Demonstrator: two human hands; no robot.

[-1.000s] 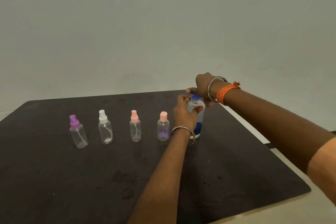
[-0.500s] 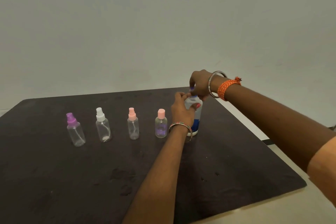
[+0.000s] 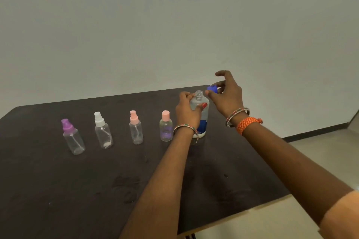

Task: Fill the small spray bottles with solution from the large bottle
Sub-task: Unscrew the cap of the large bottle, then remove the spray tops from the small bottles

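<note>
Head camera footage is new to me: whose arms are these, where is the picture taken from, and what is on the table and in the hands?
No machine here: a person wears a camera on the head, looking forward and down at their own arms. The left hand grips the large bottle, which stands on the dark table with its threaded neck open. The right hand pinches the blue cap just beside that neck. Four small bottles stand in a row to the left: purple-topped, white-topped, pink sprayer and pink-capped, all still closed.
</note>
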